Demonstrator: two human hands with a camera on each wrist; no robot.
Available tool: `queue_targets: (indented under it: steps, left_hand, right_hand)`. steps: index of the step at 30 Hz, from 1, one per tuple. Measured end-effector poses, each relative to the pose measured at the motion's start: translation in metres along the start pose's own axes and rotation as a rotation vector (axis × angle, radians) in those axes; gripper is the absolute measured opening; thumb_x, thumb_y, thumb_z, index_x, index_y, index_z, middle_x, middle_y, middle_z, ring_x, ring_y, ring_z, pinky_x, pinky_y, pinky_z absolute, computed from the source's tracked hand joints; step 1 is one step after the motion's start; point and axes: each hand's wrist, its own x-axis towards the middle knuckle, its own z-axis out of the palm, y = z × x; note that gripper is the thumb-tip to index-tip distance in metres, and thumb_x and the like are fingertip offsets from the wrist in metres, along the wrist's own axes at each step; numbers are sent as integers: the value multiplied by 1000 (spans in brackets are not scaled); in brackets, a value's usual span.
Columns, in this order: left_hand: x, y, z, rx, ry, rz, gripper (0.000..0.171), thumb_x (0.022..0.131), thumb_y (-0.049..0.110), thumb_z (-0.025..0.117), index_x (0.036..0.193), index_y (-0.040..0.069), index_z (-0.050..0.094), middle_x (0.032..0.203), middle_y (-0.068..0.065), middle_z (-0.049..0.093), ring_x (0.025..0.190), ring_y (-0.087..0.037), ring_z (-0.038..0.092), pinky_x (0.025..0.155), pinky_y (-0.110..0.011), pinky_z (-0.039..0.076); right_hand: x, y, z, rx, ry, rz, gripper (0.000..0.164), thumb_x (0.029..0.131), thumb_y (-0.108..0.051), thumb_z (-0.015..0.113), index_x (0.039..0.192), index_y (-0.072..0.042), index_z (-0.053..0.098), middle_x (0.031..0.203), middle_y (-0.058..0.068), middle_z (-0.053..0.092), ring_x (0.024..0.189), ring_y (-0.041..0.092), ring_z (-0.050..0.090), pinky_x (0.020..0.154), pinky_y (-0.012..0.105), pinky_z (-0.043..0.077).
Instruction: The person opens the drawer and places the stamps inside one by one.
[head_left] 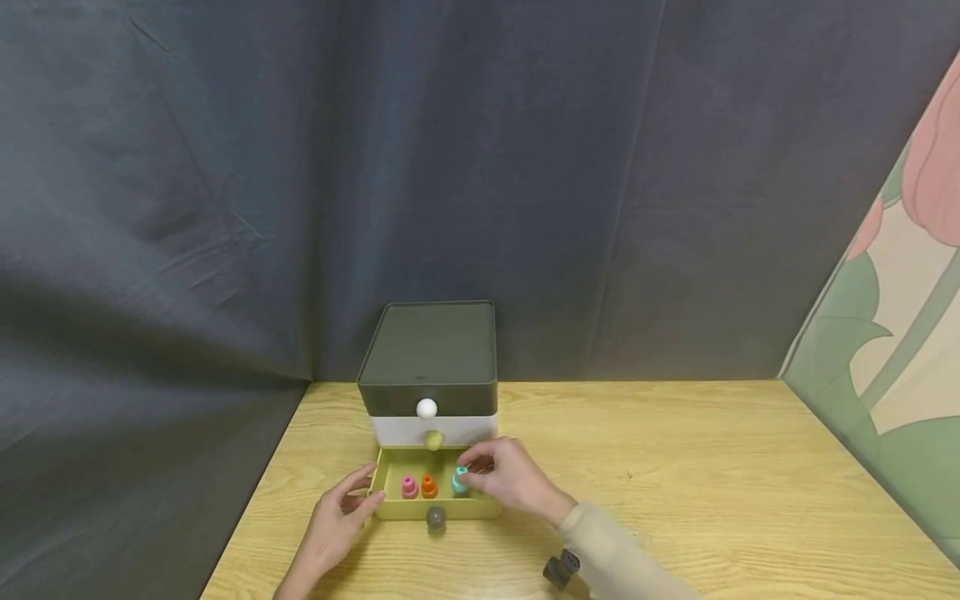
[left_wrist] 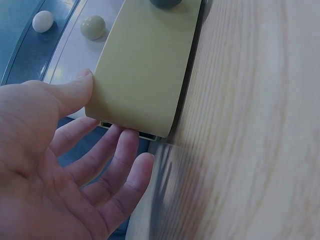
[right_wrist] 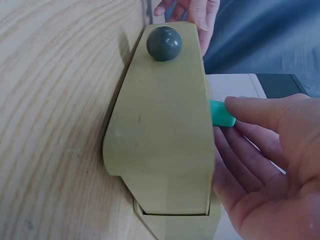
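Note:
A yellow-green drawer [head_left: 480,510] with a dark grey knob [head_left: 436,518] stands pulled out of a small cabinet. In it a pink stepped peg [head_left: 408,487] and an orange stepped peg [head_left: 429,487] stand upright side by side. My right hand [head_left: 513,479] reaches over the drawer's right side and pinches a teal peg [head_left: 460,479] between thumb and fingers. In the right wrist view, the drawer front hides the lower part of the teal peg [right_wrist: 222,114]. My left hand [head_left: 333,521] holds the drawer's left front corner, thumb at the rim and fingers against the side [left_wrist: 75,165].
The cabinet has a dark grey top [head_left: 435,342] and a white drawer [head_left: 390,430] above the pulled-out one. Round knobs stick out in front. A wooden table [head_left: 675,467] lies beneath. Dark cloth [head_left: 480,167] hangs behind, and a floral panel [head_left: 885,333] stands at the right.

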Motion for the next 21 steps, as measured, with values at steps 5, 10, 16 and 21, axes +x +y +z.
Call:
queue_targets:
  steps: [5,10,16,21]
  left_hand:
    - [0,1,0,0,-3,-7,55,98,22,77,149,6,61,134,-23,69,107,-28,73,73,-25,58]
    - [0,0,0,7,-3,-5,55,98,22,77,149,6,61,134,-23,69,108,-29,73,74,-25,58]
    - [0,0,1,4,0,-2,55,99,21,77,149,6,61,134,-23,69,109,-31,73,74,-25,58]
    - [0,0,0,9,-5,-8,55,99,21,76,149,7,61,135,-23,69,109,-30,73,74,-25,58]
  right_hand:
    - [4,2,6,-20,-8,11,21,92,-9,82,109,2,79,101,8,79,88,15,73,77,21,59]
    - [10,5,13,-47,-16,1,16,91,-7,83,104,1,80,98,8,80,85,12,74,75,19,59]
    - [16,5,22,-96,-19,-29,13,88,-3,84,100,2,80,94,11,80,80,13,75,70,17,58]
    - [18,6,27,-170,-8,-30,13,88,-6,85,100,-1,80,94,9,81,78,6,74,69,15,57]
